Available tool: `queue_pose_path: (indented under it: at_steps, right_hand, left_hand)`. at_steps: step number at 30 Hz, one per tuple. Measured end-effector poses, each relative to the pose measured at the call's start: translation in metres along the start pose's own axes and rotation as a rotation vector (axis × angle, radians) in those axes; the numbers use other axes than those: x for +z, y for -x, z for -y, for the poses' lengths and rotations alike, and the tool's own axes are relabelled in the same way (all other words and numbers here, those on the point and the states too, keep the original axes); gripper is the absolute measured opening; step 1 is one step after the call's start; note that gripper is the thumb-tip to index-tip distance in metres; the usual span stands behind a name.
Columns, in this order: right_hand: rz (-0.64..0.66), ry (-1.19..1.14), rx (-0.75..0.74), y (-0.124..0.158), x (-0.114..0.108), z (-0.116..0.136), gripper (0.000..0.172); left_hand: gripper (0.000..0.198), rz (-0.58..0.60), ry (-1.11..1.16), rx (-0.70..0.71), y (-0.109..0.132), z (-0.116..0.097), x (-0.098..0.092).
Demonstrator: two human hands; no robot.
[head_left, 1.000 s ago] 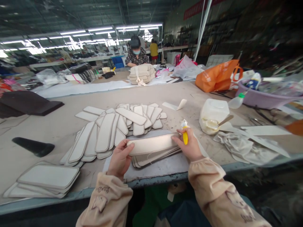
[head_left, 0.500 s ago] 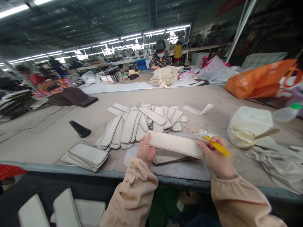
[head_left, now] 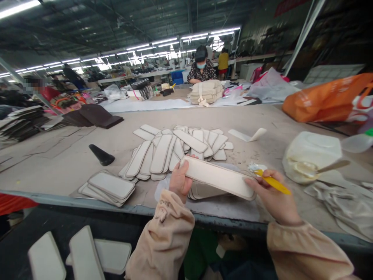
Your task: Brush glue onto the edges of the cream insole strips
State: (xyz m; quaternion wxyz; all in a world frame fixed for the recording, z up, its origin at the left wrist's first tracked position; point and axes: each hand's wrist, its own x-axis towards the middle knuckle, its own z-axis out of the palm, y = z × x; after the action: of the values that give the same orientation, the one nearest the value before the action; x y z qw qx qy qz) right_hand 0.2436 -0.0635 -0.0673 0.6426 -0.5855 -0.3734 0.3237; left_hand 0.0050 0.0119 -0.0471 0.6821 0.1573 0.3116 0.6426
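A long cream panel (head_left: 217, 177) with rounded corners and a darker edge is held up between both hands. My left hand (head_left: 180, 179) grips its left end, thumb on top. At the right end, my right hand (head_left: 275, 196) pinches the panel between thumb and fingers and also holds a yellow-handled brush (head_left: 274, 182), whose whitish, smeared bristles point up and left. Below the held panel lie more panels (head_left: 205, 190) on a pale sheet (head_left: 230, 210). Just beyond it spreads a loose heap of similar panels (head_left: 163, 153).
A small panel stack (head_left: 110, 186) and a black tapered object (head_left: 101, 155) are at left. On the right stand a cut-open white jug (head_left: 313, 151) with a stick in it, crumpled cloth (head_left: 344, 202) and an orange bag (head_left: 326, 97). A co-worker (head_left: 201, 68) sits across the table.
The panel's right end has dipped slightly, and my right hand with the brush has shifted a little right and down. Both hands keep hold of the panel. The whole view has shifted slightly.
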Motion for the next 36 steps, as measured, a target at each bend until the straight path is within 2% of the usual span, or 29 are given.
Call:
queue_pose_path:
  at_steps: [3,8,13,21,25,29,36]
  right_hand:
    - [-0.038,0.026,-0.038,0.000,0.000,-0.002,0.051]
    - [0.014,0.031,-0.084,0.001,0.002,0.000,0.046]
    - [0.088,-0.048,-0.080,0.001,0.002,-0.002,0.050]
    - [0.077,0.066,-0.072,0.002,-0.002,0.000,0.041]
    - [0.080,0.105,-0.075,0.002,-0.004,0.003,0.038]
    - [0.105,0.030,-0.078,0.004,-0.003,0.006,0.040]
    - [0.027,0.098,-0.058,0.003,-0.003,0.004,0.047]
  left_hand:
    - [0.012,-0.006,0.018,-0.019,0.006,0.003,0.005]
    - [0.019,-0.046,0.062,-0.106,0.013,0.013,0.011]
    - [0.027,-0.117,0.060,-0.067,0.006,0.014,0.012]
    - [0.031,-0.171,0.022,-0.077,0.008,0.014,0.016]
    - [0.030,-0.176,0.027,-0.079,0.007,0.014,0.017]
    - [0.031,-0.161,0.041,-0.075,0.008,0.015,0.016]
    - [0.021,-0.108,0.107,-0.086,0.007,0.009,0.011]
